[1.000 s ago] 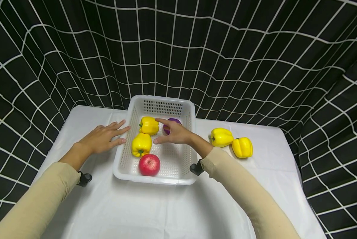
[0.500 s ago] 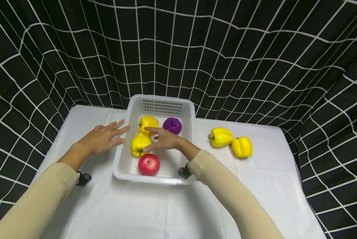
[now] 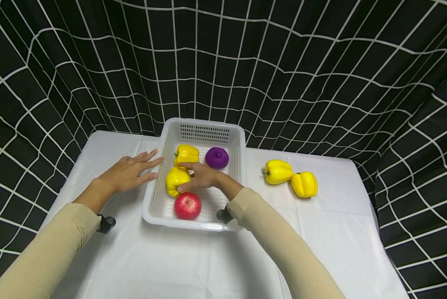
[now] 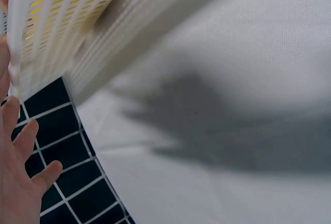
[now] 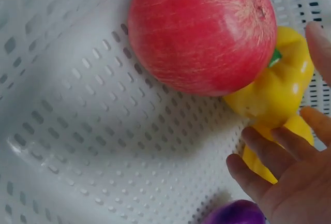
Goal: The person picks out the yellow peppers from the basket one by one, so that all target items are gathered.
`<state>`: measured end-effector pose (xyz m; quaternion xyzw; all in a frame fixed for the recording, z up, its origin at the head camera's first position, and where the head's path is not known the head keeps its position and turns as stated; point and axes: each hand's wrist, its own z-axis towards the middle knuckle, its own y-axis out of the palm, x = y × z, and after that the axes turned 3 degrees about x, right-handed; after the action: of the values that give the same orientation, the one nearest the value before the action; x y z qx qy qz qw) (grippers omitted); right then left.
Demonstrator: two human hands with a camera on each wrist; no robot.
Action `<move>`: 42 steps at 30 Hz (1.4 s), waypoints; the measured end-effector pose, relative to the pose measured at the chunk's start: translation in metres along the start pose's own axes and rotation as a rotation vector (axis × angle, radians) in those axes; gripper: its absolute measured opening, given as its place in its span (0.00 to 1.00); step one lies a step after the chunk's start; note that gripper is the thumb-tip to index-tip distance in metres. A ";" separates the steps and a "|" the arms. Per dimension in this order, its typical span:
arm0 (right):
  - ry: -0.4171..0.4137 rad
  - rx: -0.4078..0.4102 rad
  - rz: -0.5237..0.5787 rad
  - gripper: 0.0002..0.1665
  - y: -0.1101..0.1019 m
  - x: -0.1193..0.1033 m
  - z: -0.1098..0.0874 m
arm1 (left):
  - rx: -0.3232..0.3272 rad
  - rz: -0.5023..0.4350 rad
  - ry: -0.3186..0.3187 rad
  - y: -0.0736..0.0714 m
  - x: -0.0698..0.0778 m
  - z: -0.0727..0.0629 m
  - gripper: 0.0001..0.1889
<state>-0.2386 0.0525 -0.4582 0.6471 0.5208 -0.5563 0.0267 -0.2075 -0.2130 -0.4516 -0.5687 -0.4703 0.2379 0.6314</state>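
Observation:
In the head view, my left hand (image 3: 128,172) lies with fingers spread at the left rim of a white plastic basket (image 3: 216,226), its fingertips at the rim. My right hand (image 3: 205,175) reaches into the basket from the right. Its thumb and forefinger are spread on either side of a yellow bell pepper (image 3: 176,179); in the right wrist view its fingers (image 5: 266,151) look loosely extended beside the pepper. Firm contact is unclear. Beyond lies another yellow bell pepper (image 3: 187,153). A red pomegranate-like fruit (image 3: 187,206) sits nearer me, and a round purple vegetable (image 3: 217,158) stands far right in the basket.
On the white-covered table (image 3: 163,265), two more yellow bell peppers, one (image 3: 278,172) touching the other (image 3: 304,185), lie right of the basket. A black curtain (image 3: 223,62) with white grid lines surrounds the table's back and sides.
My right hand has moved left and nearer me, from beside the purple vegetable to the nearer yellow bell pepper in the basket. The left hand stays at the rim.

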 end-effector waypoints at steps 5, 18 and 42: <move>0.009 0.018 -0.054 0.50 0.001 -0.004 0.003 | 0.003 0.001 0.003 -0.001 0.001 0.000 0.32; 0.027 0.019 -0.104 0.43 0.008 -0.010 0.012 | -0.004 0.000 -0.001 -0.003 0.002 -0.001 0.32; -0.036 0.014 -0.120 0.43 -0.005 -0.016 0.000 | -0.010 -0.013 -0.008 -0.004 0.005 -0.001 0.32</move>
<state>-0.2397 0.0441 -0.4440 0.6048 0.5540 -0.5721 -0.0021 -0.2053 -0.2102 -0.4465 -0.5679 -0.4778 0.2339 0.6281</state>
